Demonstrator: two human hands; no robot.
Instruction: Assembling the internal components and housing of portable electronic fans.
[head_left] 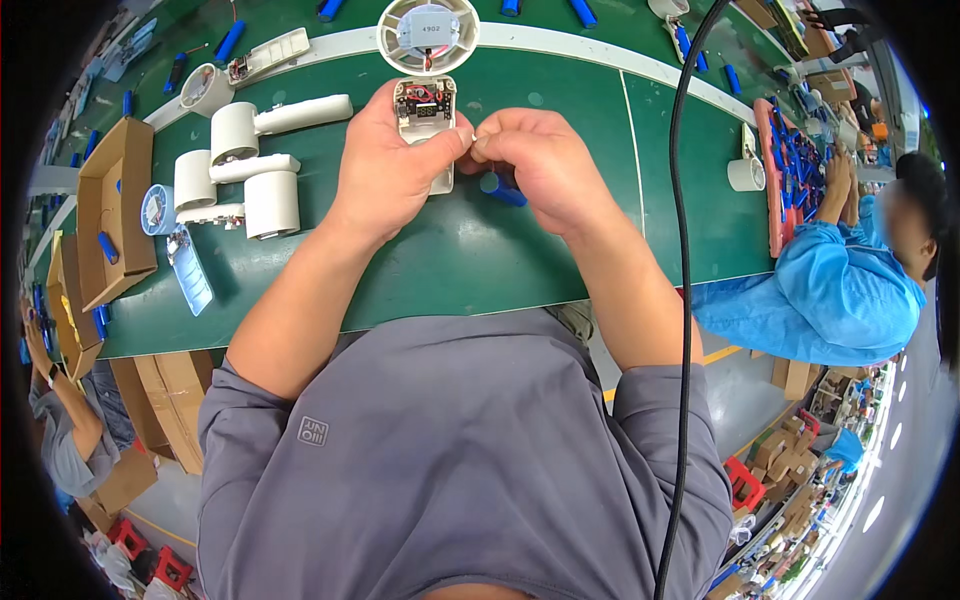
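Note:
My left hand (388,165) is closed around the handle of a white handheld fan (428,62). Its round head points away from me, and the handle is open, showing a circuit board (424,104) with red wires. Close to the handle's right edge, my right hand (535,160) is closed in a pinch. A tiny pale bit shows at its fingertips, too small to name. Just below those fingers is a blue cylindrical battery (503,189), partly covered by the hand; whether a wire joins it to the fan cannot be made out.
White fan bodies (235,133) cluster at left beside a blue round part (157,210) and a light-blue panel (190,272). Cardboard trays (117,215) stand far left. A black cable (676,200) hangs down right of my arm. A co-worker in blue (820,290) sits by a pink battery tray (772,190).

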